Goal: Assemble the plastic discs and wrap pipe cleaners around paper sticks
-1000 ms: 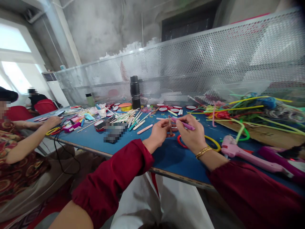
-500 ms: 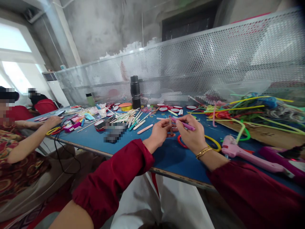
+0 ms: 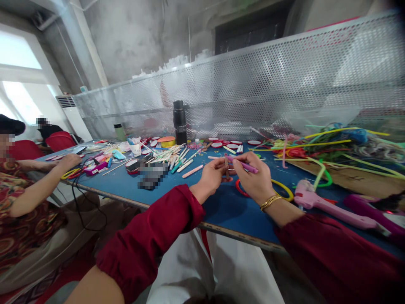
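My left hand (image 3: 210, 177) pinches a small brown stick (image 3: 226, 165) that stands upright between my two hands above the blue table (image 3: 177, 185). In my right hand (image 3: 255, 180) a purple pen-like stick (image 3: 245, 166) is gripped, lying across the fingers with its tip toward the brown stick. The two hands almost touch. Under my right hand lie a red ring (image 3: 240, 190) and a yellow ring (image 3: 284, 191). Both my arms wear dark red sleeves, and a gold bracelet (image 3: 270, 202) is on the right wrist.
A pink glue gun (image 3: 319, 203) lies to the right, with a heap of coloured tubes (image 3: 329, 147) behind it. Loose craft sticks (image 3: 172, 159) and a black flask (image 3: 179, 122) are at the middle back. A seated person's arm (image 3: 41, 183) rests on the table's left end.
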`<state>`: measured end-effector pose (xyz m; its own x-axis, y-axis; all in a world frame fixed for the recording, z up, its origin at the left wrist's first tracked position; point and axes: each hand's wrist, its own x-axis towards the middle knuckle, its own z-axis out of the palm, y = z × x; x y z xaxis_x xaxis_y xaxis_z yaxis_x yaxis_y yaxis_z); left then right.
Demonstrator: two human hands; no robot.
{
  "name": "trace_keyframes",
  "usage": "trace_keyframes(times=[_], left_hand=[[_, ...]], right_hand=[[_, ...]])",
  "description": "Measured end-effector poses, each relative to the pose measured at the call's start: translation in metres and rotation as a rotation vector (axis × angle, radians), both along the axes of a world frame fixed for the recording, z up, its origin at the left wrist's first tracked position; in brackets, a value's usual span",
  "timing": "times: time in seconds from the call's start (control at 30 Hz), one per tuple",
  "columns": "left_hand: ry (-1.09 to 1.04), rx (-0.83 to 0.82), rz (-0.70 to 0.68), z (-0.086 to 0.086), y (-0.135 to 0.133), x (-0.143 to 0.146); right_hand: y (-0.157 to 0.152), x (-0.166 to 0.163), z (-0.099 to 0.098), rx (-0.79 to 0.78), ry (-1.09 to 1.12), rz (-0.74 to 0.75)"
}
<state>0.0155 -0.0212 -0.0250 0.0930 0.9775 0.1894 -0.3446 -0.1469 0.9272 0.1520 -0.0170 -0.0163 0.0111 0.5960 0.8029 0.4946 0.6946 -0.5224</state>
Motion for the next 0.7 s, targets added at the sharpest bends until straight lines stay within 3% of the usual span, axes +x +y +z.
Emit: trace_keyframes(times=[0.7], left_hand=[[-0.006,-0.011,0.009,0.0019,-0.0016,0.0003]], right_hand=[[0.0005,-0.0001,-0.0002,-0.011,0.0,-0.008]])
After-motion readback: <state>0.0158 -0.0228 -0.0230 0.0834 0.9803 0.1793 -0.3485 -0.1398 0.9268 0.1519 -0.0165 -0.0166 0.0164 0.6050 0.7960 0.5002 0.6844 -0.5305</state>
